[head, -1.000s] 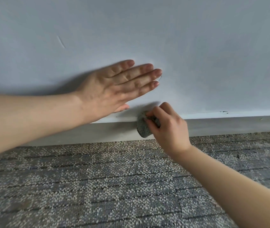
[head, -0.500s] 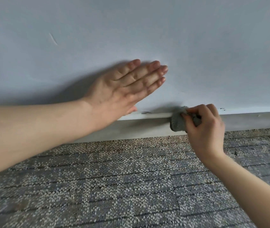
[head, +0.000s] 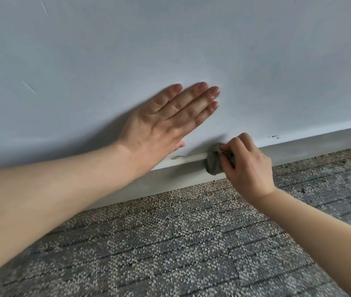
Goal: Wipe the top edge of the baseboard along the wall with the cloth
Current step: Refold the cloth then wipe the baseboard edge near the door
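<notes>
Grey cloth [head: 213, 162] on baseboard [head: 309, 150]
Right hand [head: 248, 168] grips the cloth; left hand [head: 166, 123] lies flat on pale wall [head: 191, 39], above speckled carpet [head: 170, 243].

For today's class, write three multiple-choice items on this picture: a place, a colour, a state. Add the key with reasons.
1. Where is the cloth? A on a chair; B on the top edge of the baseboard; C in a bucket.
2. What colour is the cloth? A red; B grey; C yellow.
3. How is the left hand? A flat on the wall; B clenched; C holding the cloth.
Key: B, it rests on that edge; B, it looks grey; A, straight fingers lie against the wall.
</notes>
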